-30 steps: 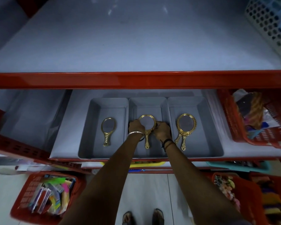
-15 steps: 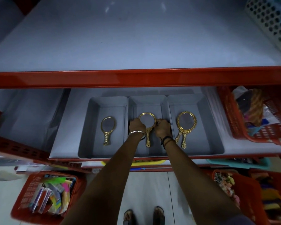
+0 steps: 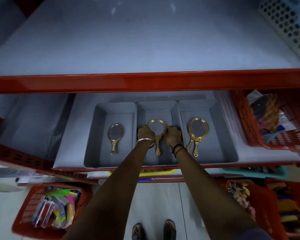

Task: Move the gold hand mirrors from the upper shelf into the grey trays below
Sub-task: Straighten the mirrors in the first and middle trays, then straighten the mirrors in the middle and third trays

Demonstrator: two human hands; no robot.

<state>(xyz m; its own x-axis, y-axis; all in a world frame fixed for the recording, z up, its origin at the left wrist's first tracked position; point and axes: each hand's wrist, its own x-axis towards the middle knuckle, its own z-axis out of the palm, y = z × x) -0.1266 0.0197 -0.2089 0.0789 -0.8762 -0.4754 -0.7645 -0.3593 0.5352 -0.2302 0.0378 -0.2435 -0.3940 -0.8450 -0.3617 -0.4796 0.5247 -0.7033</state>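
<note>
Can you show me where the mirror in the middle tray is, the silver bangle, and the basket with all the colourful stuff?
middle mirror (image 3: 157, 127), head view, on its glass.
silver bangle (image 3: 144, 139), head view, on the band.
red basket (image 3: 24, 209), head view, on its left wall.

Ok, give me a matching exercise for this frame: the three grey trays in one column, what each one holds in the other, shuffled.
Things:
1. left tray
2. middle tray
3. right tray

Contents:
A. two mirrors, handles side by side
B. one small mirror, untouched
C. one round mirror, left hand and right hand on its frame

Pairs: 1-B, 2-C, 3-A
</note>
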